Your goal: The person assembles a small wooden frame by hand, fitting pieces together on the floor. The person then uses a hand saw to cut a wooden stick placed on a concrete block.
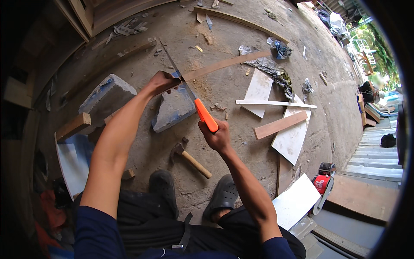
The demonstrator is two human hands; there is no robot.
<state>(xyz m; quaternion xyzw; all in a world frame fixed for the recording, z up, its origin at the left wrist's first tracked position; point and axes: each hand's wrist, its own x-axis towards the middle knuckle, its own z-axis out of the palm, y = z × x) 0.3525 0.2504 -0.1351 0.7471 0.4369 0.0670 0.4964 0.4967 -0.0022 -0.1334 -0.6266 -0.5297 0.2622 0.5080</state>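
Observation:
My right hand (pixel 217 137) grips the orange handle of a hand saw (pixel 203 113). Its thin blade runs up and left across a long wooden strip (pixel 224 64). My left hand (pixel 161 82) presses that strip down on top of a grey-blue concrete block (pixel 172 113). The saw blade crosses the strip just beside my left fingers. A second concrete block (pixel 105 97) lies further left. A claw hammer (pixel 189 158) with a wooden handle lies on the ground just in front of my dark shoes (pixel 222 194).
White board pieces (pixel 258 88) and wooden offcuts (pixel 280 125) lie on the concrete floor to the right. A red circular saw (pixel 322 183) sits at lower right by a step edge. Plastic scraps (pixel 276 71) and wood panels lie further back.

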